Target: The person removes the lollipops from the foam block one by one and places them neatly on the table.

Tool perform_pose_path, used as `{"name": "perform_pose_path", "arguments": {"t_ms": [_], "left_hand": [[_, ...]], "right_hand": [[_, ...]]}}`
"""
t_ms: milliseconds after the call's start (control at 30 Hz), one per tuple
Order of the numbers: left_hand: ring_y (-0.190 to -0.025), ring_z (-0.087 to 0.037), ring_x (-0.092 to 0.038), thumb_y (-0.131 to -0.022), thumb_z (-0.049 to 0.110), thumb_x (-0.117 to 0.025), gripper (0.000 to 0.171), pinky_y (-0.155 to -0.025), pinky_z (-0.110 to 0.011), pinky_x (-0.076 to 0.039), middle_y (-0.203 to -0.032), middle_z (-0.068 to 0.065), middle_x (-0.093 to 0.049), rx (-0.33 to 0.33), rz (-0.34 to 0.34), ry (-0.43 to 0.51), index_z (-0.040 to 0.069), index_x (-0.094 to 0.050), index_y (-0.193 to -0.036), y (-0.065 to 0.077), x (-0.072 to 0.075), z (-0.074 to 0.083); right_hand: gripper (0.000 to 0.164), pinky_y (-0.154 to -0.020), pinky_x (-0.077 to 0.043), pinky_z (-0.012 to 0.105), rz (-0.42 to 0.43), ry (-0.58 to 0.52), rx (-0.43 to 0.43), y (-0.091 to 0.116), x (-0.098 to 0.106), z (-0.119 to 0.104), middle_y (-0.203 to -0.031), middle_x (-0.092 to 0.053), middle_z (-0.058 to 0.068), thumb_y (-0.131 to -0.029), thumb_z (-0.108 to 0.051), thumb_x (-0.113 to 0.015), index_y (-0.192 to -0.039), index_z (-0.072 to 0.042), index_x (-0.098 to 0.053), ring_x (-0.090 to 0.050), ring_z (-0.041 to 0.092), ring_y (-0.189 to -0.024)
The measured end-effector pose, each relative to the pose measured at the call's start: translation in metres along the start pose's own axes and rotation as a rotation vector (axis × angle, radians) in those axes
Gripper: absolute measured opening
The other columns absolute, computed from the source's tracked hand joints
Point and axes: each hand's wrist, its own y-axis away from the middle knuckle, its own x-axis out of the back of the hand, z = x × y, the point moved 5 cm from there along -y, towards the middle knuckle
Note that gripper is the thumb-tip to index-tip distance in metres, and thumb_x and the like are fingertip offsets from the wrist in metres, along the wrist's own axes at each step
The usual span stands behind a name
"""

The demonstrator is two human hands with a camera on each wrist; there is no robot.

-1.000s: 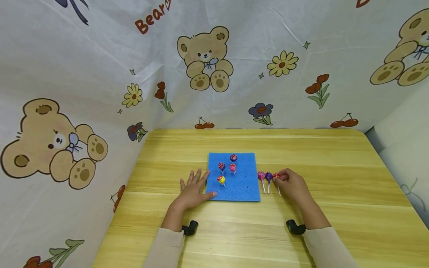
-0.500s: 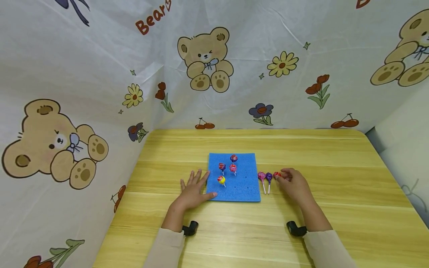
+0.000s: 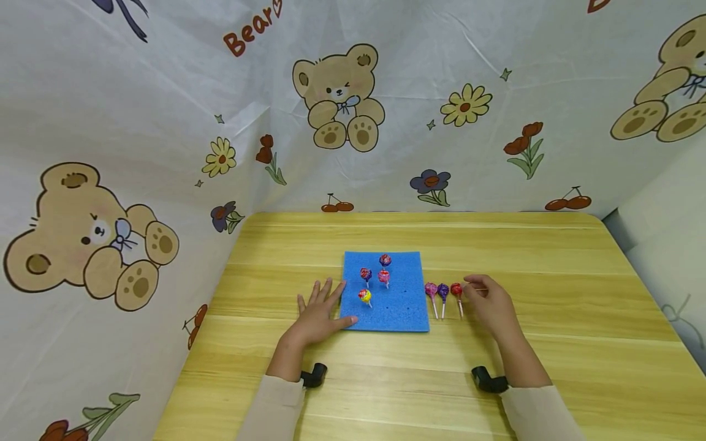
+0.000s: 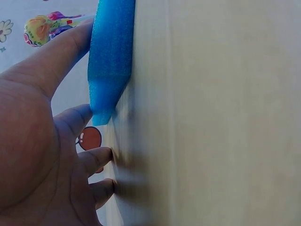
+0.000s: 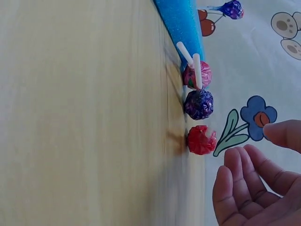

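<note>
A blue foam block (image 3: pixel 397 312) lies on the table with several wrapped lollipops stuck upright in it, one of them a yellow lollipop (image 3: pixel 364 296). My left hand (image 3: pixel 315 320) is spread at its left side, the thumb resting on the near left corner and a fingertip at the edge. To the right of the foam lie a pink lollipop (image 3: pixel 431 288), a purple lollipop (image 3: pixel 443 291) and a red lollipop (image 3: pixel 456 289), sticks toward me. Just right of the red one is my right hand (image 3: pixel 491 305), fingers loosely bent and nothing between them in the right wrist view.
The wooden table (image 3: pixel 386 386) reaches back to a white cloth (image 3: pixel 397 135) printed with bears and flowers. Small holes show in the right half of the foam. A black wrist camera (image 3: pixel 488 380) sits at my right wrist, another black camera (image 3: pixel 314 375) at my left.
My right hand has let go of the red lollipop and drawn slightly to the right, leaving it beside the purple one. The left hand has stayed on the foam.
</note>
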Motion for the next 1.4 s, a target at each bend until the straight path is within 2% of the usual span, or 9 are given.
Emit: {"name": "perform_pose_path", "arguments": {"t_ms": [100, 300, 400, 500, 700, 800, 1100, 1400], "left_hand": [[-0.159, -0.039, 0.008, -0.089, 0.066, -0.063, 0.092, -0.114, -0.076, 0.014, -0.172, -0.01, -0.007, 0.004, -0.003, -0.001, 0.033, -0.019, -0.163, 0.0, 0.0, 0.001], [-0.159, -0.039, 0.006, -0.089, 0.065, -0.064, 0.091, -0.114, -0.077, 0.013, -0.172, -0.01, -0.008, 0.003, 0.004, 0.007, 0.033, -0.021, -0.163, 0.001, 0.001, 0.001], [-0.159, -0.039, 0.006, -0.089, 0.065, -0.064, 0.091, -0.114, -0.077, 0.013, -0.172, -0.011, -0.009, 0.001, 0.007, 0.008, 0.033, -0.021, -0.163, 0.001, 0.001, 0.0], [-0.158, -0.039, 0.006, -0.089, 0.065, -0.064, 0.091, -0.115, -0.077, 0.013, -0.172, -0.011, -0.009, 0.003, 0.006, 0.006, 0.033, -0.021, -0.163, 0.001, 0.001, 0.001], [-0.158, -0.039, 0.007, -0.089, 0.066, -0.064, 0.091, -0.115, -0.076, 0.013, -0.172, -0.011, -0.008, 0.003, 0.002, 0.001, 0.032, -0.021, -0.163, 0.001, 0.0, 0.002], [-0.158, -0.04, 0.006, -0.089, 0.065, -0.064, 0.091, -0.114, -0.077, 0.013, -0.172, -0.011, -0.008, 0.001, 0.004, 0.005, 0.032, -0.021, -0.163, 0.001, 0.001, 0.002], [-0.158, -0.041, 0.006, -0.089, 0.064, -0.065, 0.092, -0.114, -0.077, 0.013, -0.172, -0.011, -0.009, -0.002, 0.005, 0.009, 0.032, -0.021, -0.163, 0.0, 0.001, 0.002], [-0.159, -0.039, 0.006, -0.089, 0.065, -0.064, 0.092, -0.115, -0.076, 0.012, -0.172, -0.01, -0.007, 0.01, -0.004, 0.004, 0.034, -0.019, -0.163, 0.001, 0.001, 0.001]], "right_hand": [[0.048, -0.086, -0.05, 0.024, 0.02, -0.02, 0.049, 0.002, -0.001, -0.003, -0.129, -0.064, 0.018, -0.106, -0.039, -0.051, -0.138, -0.005, -0.058, -0.061, 0.027, -0.114], [0.046, -0.083, -0.049, 0.007, 0.042, -0.121, 0.141, 0.004, -0.006, -0.011, -0.126, -0.067, 0.016, -0.103, -0.036, -0.058, -0.135, -0.003, -0.06, -0.059, -0.008, -0.1], [0.044, -0.084, -0.047, 0.004, 0.037, -0.14, 0.169, 0.005, -0.011, -0.017, -0.127, -0.067, 0.014, -0.103, -0.035, -0.06, -0.134, -0.004, -0.06, -0.056, -0.016, -0.098], [0.041, -0.086, -0.046, 0.005, 0.021, -0.124, 0.2, 0.007, -0.018, -0.023, -0.126, -0.068, 0.012, -0.102, -0.033, -0.061, -0.133, -0.006, -0.062, -0.057, -0.012, -0.099], [0.037, -0.086, -0.05, 0.013, -0.052, -0.12, 0.254, 0.011, -0.04, -0.04, -0.119, -0.07, 0.01, -0.1, -0.028, -0.065, -0.129, -0.005, -0.064, -0.064, 0.013, -0.104], [0.036, -0.085, -0.053, 0.017, -0.078, -0.117, 0.277, 0.013, -0.052, -0.051, -0.118, -0.07, 0.01, -0.099, -0.026, -0.067, -0.128, -0.005, -0.065, -0.066, 0.02, -0.105], [0.035, -0.092, -0.058, 0.043, -0.156, -0.084, 0.359, 0.018, -0.086, -0.077, -0.12, -0.07, 0.011, -0.095, -0.022, -0.072, -0.125, -0.004, -0.068, -0.068, 0.025, -0.106], [0.038, -0.093, -0.057, 0.042, -0.235, -0.067, 0.404, 0.023, -0.112, -0.092, -0.122, -0.07, 0.006, -0.095, -0.023, -0.073, -0.129, -0.007, -0.066, -0.068, 0.024, -0.109]]}}
